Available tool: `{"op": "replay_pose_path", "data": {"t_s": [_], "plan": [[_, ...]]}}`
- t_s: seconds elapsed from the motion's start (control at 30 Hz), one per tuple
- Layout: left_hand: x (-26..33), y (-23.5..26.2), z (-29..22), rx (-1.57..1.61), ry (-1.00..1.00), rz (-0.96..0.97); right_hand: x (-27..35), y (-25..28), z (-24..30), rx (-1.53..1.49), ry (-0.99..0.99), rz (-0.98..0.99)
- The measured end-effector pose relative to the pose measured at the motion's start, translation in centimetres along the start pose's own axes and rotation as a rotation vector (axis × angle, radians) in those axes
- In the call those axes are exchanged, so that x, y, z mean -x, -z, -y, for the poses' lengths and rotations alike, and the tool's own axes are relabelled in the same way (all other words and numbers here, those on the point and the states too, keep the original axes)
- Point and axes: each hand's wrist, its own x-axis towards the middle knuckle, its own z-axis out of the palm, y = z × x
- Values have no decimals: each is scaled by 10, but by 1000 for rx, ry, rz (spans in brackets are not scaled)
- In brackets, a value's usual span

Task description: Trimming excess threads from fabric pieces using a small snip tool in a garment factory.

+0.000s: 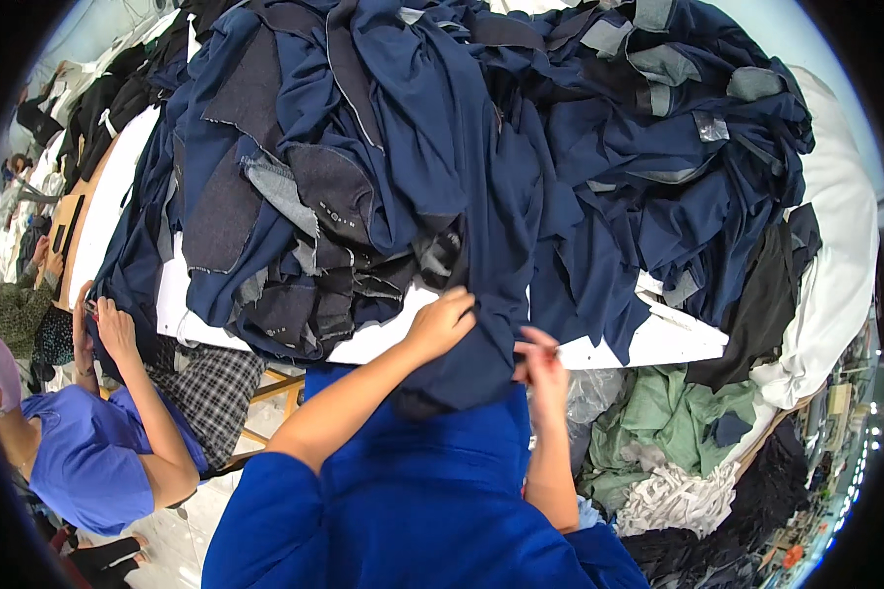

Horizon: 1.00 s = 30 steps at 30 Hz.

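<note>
A navy garment (471, 368) hangs over the near edge of the white table, its lower part draped against my front. My left hand (443, 322) is closed on the garment's left side, with the fingers pinching a fold of cloth. At the garment's right edge is my right hand (541, 361), fingers bent and partly curled. Something small and dark shows by its fingers, too small to name. Around both hands the cloth runs up into a big heap of navy garments (442, 108) with dark grey patches and raw edges.
Bare white tabletop (658, 344) shows along the near edge. Green cloth (668, 417), white scraps (678, 496) and dark scraps (756, 501) lie low on the right. White fabric (835, 265) bulges beyond them. A person in a purple top (98, 442) works close on my left.
</note>
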Motion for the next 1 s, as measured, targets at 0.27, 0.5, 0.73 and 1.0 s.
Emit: {"op": "replay_pose_path", "data": {"t_s": [0.27,0.5,0.73,1.0], "plan": [[113,27,-54,264,104,651,-56,9,31,130,348,61],[98,88,-70,218,52,738,-58,-78,7,112,190,218],[27,135,-48,541,201,5,21,-35,18,294,220,843],[25,16,-49,-40,-269,355,44,-9,45,411,226,823]]}}
